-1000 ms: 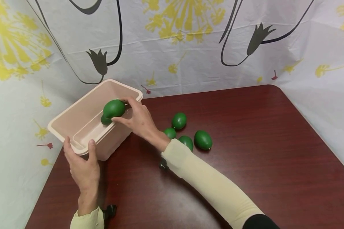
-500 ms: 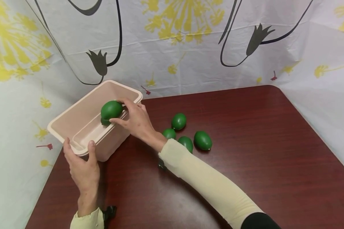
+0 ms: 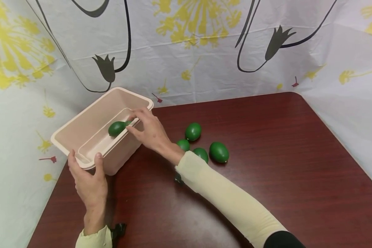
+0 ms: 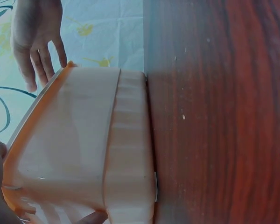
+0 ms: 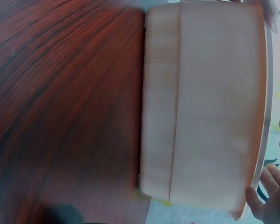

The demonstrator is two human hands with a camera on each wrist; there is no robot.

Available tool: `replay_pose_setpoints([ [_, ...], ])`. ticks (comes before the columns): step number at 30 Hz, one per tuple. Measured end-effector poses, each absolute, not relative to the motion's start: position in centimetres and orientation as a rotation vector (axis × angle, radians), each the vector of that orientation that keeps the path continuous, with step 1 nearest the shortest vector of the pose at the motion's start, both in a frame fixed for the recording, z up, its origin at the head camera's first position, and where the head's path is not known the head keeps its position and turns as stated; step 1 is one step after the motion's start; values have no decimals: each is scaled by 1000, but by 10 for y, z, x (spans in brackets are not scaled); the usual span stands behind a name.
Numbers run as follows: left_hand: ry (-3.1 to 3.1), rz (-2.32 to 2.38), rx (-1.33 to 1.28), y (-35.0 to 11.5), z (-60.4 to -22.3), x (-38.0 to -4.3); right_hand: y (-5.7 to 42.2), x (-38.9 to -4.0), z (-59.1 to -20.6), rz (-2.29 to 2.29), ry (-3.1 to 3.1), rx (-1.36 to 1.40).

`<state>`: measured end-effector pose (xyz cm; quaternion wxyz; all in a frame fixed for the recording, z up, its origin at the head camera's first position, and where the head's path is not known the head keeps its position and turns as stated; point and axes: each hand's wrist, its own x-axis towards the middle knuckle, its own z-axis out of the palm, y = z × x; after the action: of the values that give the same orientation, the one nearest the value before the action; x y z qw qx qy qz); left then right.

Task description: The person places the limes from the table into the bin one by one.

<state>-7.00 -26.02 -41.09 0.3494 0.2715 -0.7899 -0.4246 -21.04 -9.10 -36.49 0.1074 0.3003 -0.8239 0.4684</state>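
Observation:
A pale pink plastic bin [image 3: 124, 151] stands at the table's left side. My left hand [image 3: 90, 187] grips the rim at its near left corner, thumb on one side and fingers on the other. Inside the bin lies a green lime [image 3: 116, 128], with part of a second lime [image 3: 128, 123] behind the near wall and my fingers. My right hand [image 3: 150, 131] hovers over the right part of the rim, thumb and fingers apart with nothing between them. In the right wrist view, the right hand [image 5: 273, 196] shows beside the bin's rim.
On the dark red wooden table [image 3: 266, 172], several limes sit right of the bin, among them one lime [image 3: 219, 152] and another lime [image 3: 193, 131]. My right forearm partly covers some of them. A patterned cloth [image 3: 204, 69] hangs behind the table.
My right hand held a lime over the bin; it has let it go, and the lime has dropped inside. The right fingers have spread. My left hand stays on the rim.

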Motion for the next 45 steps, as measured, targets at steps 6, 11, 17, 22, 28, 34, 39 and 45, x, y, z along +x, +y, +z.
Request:
replay_pose_setpoints([
  [6, -2044, -1104, 697, -260, -411, -70, -82, -211, -367, 1386, -2373, 875],
  [11, -2038, -1106, 698, -260, -411, -71, -72, -212, -368, 1407, -2357, 858],
  [17, -2042, -1115, 691, -259, -411, -71, -56, -213, -372, 1417, -2377, 819],
  [22, -2045, -1114, 690, -259, -411, -72, -44, -216, -376, 1398, -2407, 783],
  [28, -2041, -1119, 699, -260, -411, -70, -31, -218, -378, 1399, -2452, 723],
  [34, -2040, -1121, 702, -260, -411, -70, -18, -224, -379, 1377, -2475, 680],
  [39, -2044, -1119, 706, -261, -410, -69, -9, -227, -382, 1358, -2493, 666],
  [45, -2050, -1118, 709, -262, -411, -69, 0, -229, -385, 1343, -2543, 619],
])
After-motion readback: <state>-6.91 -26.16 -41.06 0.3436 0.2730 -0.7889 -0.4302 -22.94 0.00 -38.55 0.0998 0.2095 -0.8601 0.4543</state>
